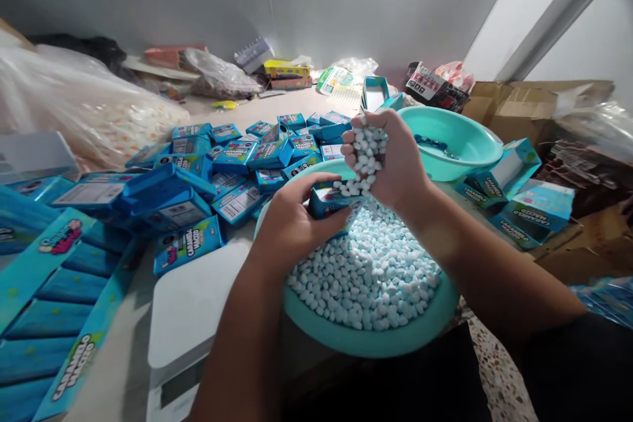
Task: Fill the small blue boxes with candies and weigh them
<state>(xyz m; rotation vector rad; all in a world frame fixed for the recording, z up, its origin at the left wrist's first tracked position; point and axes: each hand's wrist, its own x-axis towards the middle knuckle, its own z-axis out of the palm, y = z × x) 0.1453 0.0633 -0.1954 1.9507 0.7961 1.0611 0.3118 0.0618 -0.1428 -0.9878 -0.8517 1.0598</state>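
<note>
The left hand [289,224] grips a small blue box [327,200] over the teal basin [376,339]. The right hand [390,158], cupped, holds a fistful of candies [368,158] just above the box.

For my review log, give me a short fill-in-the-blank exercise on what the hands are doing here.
1. The left hand holds a small blue ____ over the basin.
2. The right hand is full of small white and blue ____.
3. A second basin sits to the ____ of the right hand.

Missing words: box; candies; right
</note>
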